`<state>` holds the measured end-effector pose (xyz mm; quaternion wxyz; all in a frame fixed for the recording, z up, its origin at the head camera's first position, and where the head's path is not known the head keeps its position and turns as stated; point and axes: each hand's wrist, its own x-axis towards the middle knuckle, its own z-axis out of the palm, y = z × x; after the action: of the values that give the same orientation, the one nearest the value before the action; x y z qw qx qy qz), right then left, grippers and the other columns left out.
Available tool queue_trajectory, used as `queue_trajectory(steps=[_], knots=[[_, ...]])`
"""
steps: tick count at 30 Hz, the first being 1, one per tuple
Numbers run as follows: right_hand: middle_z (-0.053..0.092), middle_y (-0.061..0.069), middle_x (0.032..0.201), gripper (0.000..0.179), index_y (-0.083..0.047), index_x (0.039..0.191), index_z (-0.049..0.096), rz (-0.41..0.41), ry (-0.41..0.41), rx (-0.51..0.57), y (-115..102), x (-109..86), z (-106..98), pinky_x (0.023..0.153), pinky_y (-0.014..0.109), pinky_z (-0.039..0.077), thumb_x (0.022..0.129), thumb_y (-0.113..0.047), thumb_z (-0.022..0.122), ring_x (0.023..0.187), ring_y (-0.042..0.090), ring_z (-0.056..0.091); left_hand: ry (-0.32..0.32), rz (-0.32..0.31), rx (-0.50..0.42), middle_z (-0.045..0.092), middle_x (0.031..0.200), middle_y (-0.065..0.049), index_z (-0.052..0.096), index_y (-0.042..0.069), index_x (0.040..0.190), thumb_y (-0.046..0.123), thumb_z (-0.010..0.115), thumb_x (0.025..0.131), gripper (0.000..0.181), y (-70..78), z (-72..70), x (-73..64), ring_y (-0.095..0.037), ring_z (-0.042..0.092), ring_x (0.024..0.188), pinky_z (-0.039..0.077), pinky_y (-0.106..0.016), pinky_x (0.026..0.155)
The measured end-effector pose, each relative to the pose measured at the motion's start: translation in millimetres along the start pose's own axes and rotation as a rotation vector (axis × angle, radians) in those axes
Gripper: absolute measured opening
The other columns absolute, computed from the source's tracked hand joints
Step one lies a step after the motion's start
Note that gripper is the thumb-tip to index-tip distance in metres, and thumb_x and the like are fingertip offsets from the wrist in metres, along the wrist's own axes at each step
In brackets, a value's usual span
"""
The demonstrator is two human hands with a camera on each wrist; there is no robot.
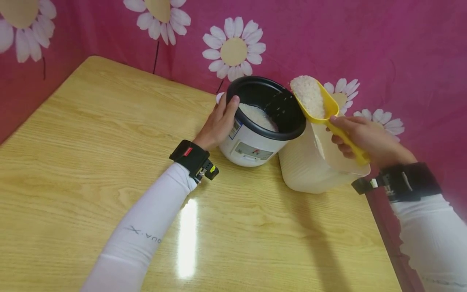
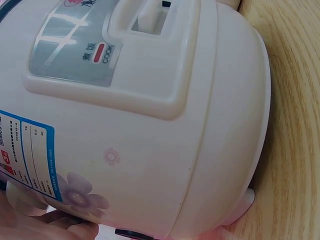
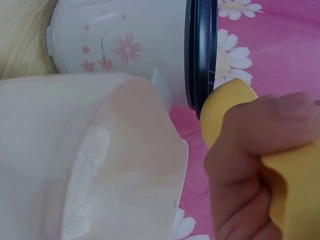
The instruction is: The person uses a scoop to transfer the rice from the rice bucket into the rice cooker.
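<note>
A white rice cooker (image 1: 251, 151) with a black rim stands lidless on the table, white rice (image 1: 257, 117) inside it. My left hand (image 1: 218, 123) holds its left side, thumb at the rim; in the left wrist view the fingers (image 2: 75, 227) are partly hidden below the cooker's label. My right hand (image 1: 365, 136) grips the handle of a yellow scoop (image 1: 330, 106) heaped with rice. The scoop's front end is tipped at the cooker's right rim, and a few grains are in the air over the pot. Beneath the scoop is a whitish plastic bin (image 1: 304, 170).
Rice (image 3: 87, 185) shows inside the bin in the right wrist view. The bin stands close against the cooker's right side, near the right edge of the wooden table (image 1: 91, 162). A magenta cloth (image 1: 310, 36) with white flowers hangs behind the table.
</note>
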<state>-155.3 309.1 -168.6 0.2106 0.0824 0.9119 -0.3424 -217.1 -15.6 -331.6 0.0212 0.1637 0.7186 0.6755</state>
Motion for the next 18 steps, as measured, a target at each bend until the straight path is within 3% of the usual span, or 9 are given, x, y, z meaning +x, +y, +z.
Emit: queue_trajectory(steps=[7, 18], knots=[[0.053, -0.003, 0.081, 0.045, -0.012, 0.109, 0.058, -0.055, 0.016, -0.029, -3.0, -0.5, -1.2, 0.053, 0.032, 0.045, 0.104, -0.056, 0.05, 0.064, 0.017, 0.047, 0.002, 0.001, 0.001, 0.029, 0.17, -0.008, 0.016, 0.025, 0.165, 0.052, 0.027, 0.11, 0.062, 2.2, 0.7, -0.5, -0.024, 0.033, 0.154, 0.024, -0.053, 0.131], [0.051, -0.002, 0.084, 0.057, -0.011, 0.119, 0.052, -0.045, 0.016, -0.124, -7.2, -3.0, -1.1, 0.057, 0.036, 0.046, 0.1, -0.065, 0.05, 0.068, 0.018, 0.049, -0.002, -0.014, 0.009, 0.027, 0.171, -0.008, 0.014, 0.024, 0.166, 0.052, 0.026, 0.111, 0.063, 1.7, 0.0, -0.9, -0.025, 0.03, 0.156, 0.023, -0.053, 0.131]])
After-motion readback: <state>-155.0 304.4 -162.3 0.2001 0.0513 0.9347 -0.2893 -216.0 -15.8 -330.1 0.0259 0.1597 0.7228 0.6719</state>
